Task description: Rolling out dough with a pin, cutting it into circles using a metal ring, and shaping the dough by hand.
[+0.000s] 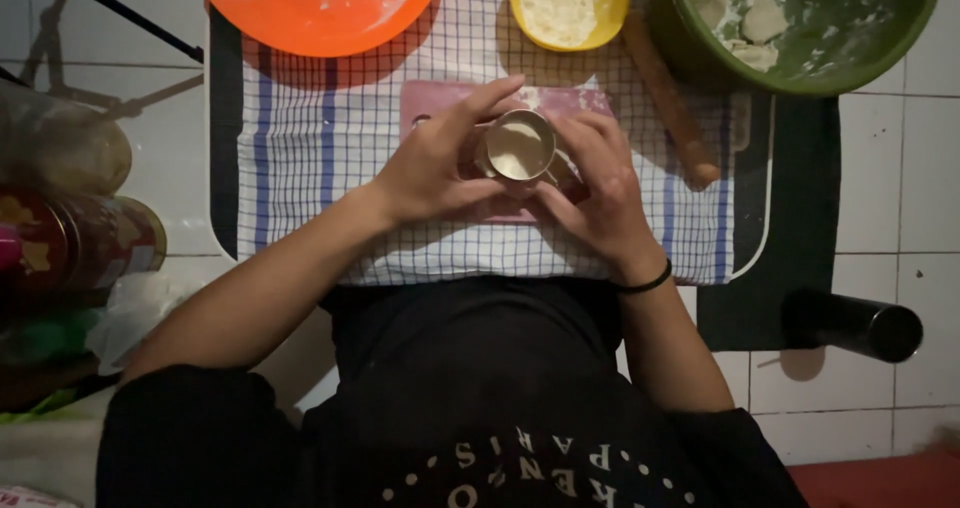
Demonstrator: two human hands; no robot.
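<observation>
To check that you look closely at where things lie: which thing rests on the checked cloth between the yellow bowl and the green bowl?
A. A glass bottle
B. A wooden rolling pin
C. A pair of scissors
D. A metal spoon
B: a wooden rolling pin lies slanted on the checked cloth, between the yellow bowl and the green bowl.

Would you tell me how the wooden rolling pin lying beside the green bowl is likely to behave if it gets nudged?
The rolling pin is a smooth wooden cylinder, so it would probably roll sideways if pushed. It lies on the checked cloth, which may slow it somewhat. It looks rigid and should lift without bending; a light flour dusting could make it slightly slippery.
</observation>
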